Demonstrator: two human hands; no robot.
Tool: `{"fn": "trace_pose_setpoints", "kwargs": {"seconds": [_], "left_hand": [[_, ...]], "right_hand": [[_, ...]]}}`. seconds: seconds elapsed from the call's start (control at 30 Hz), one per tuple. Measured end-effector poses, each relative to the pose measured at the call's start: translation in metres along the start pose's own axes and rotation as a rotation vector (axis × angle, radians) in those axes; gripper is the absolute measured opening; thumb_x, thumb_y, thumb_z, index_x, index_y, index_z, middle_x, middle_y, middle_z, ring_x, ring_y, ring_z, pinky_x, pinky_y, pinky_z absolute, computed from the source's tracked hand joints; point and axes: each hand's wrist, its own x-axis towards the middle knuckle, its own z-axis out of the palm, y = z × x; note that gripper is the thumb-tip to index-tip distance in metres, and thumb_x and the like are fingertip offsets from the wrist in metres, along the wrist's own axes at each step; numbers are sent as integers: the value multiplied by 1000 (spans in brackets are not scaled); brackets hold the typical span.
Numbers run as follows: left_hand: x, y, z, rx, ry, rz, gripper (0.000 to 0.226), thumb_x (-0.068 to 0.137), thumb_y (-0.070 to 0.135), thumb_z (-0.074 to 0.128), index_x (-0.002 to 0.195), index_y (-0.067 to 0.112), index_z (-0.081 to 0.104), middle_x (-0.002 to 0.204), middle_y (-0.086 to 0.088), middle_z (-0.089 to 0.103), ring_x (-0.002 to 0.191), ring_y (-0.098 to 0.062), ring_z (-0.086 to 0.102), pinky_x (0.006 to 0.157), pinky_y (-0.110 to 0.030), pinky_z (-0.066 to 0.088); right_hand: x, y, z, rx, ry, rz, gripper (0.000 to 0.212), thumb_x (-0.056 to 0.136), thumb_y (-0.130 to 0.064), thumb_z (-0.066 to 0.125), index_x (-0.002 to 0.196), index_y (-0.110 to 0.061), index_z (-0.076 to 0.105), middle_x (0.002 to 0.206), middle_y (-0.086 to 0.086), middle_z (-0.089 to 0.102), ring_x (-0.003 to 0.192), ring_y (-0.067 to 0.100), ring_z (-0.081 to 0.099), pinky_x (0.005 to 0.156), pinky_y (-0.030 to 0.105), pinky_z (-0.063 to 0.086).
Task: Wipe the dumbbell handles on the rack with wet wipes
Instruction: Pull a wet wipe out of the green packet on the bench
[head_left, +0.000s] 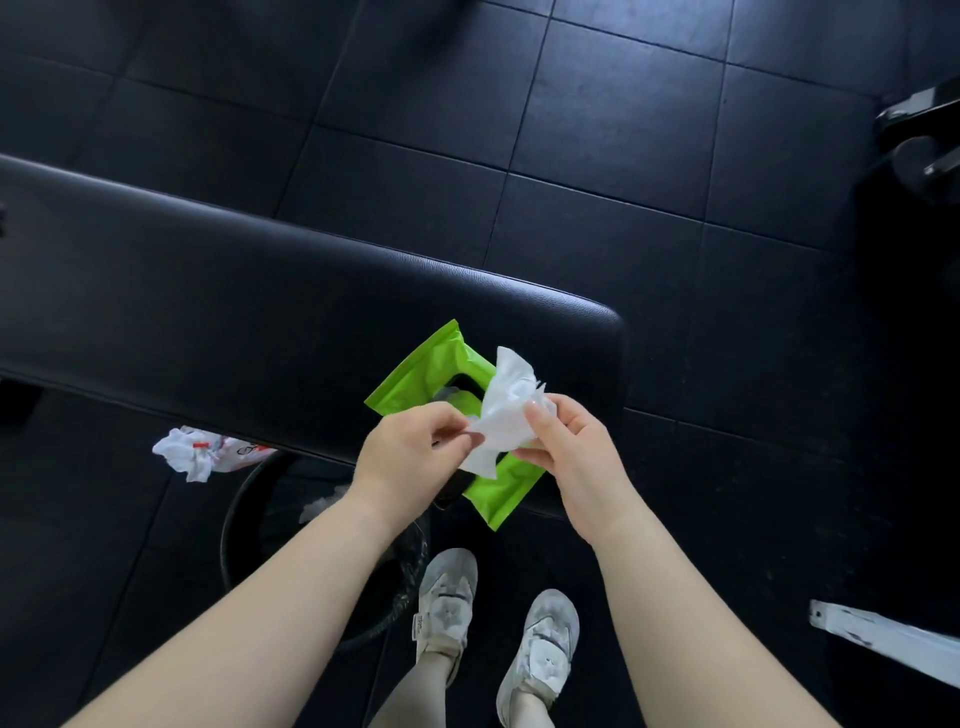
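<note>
One head-worn, wide-angle view looks steeply down from close above the left hand (402, 447) and right hand (571, 452), which sit just below centre. Beyond the fingers (540, 422) a black bench (260, 291) crosses the floor (597, 130); beneath them are shoes (545, 639). The dim shapes far right are possibly dumbbells (924, 166).

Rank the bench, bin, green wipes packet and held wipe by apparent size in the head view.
1. padded bench
2. bin, though partly hidden and farther off
3. green wipes packet
4. wet wipe, nearer the camera, yet looking smaller
</note>
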Motion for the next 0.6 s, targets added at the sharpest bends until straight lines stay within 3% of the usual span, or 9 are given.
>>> {"fn": "trace_pose_setpoints", "kwargs": {"seconds": [0.07,0.13,0.2,0.27,0.33,0.43,0.53,0.6], "left_hand": [[-5,-4,-6,-52,31,-4,23,82,10,65,67,26,57,74,21,58,74,-4,59,74,-20,48],[-9,-9,-12,-105,27,-45,30,82,7,64,65,30,55,74,21,59,69,8,56,67,-5,43],[-8,-15,-15,-123,13,-73,31,80,6,66,63,31,57,60,18,61,62,9,56,61,-5,41],[-5,-17,-18,-108,31,-66,27,80,8,67,65,31,63,57,22,63,64,8,58,64,-13,46],[-1,-16,-22,-66,70,-22,7,81,21,67,76,21,72,59,22,63,71,1,60,70,-27,50],[2,-12,-28,-7,139,25,31,76,33,55,89,12,73,74,11,67,78,-8,60,71,-35,51],[5,-13,-27,-6,202,29,30,79,32,56,93,11,73,83,12,64,80,-7,62,73,-27,50],[9,-14,-24,-44,236,-15,18,85,22,62,94,9,72,85,10,63,84,-10,61,75,-14,45]], "right_hand": [[1,2,2,-176,44,-65,19,90,-9,51,100,-26,54,99,-4,57,78,8,53,66,11,46],[5,6,8,-318,-16,-107,46,82,-7,57,122,-27,46,110,-2,50,73,5,47,63,7,43],[11,14,20,-427,-183,-91,72,76,-9,63,136,-31,32,123,-7,46,69,7,46,68,14,46],[17,17,33,-558,-284,-72,81,75,-14,68,140,-36,24,129,-10,44,74,10,49,78,30,51],[23,14,40,-590,-240,-59,69,76,-16,70,133,-32,35,119,-5,51,86,12,52,84,30,50],[27,9,37,-592,-166,-39,30,76,-16,70,99,-24,51,85,-11,53,75,6,52,65,17,43],[26,14,30,-615,-121,-46,16,79,-19,67,89,-18,55,73,-11,51,65,7,48,58,20,39],[25,18,25,-609,-52,-45,15,86,-20,59,88,-5,59,70,-3,52,68,15,48,62,28,40]]}}
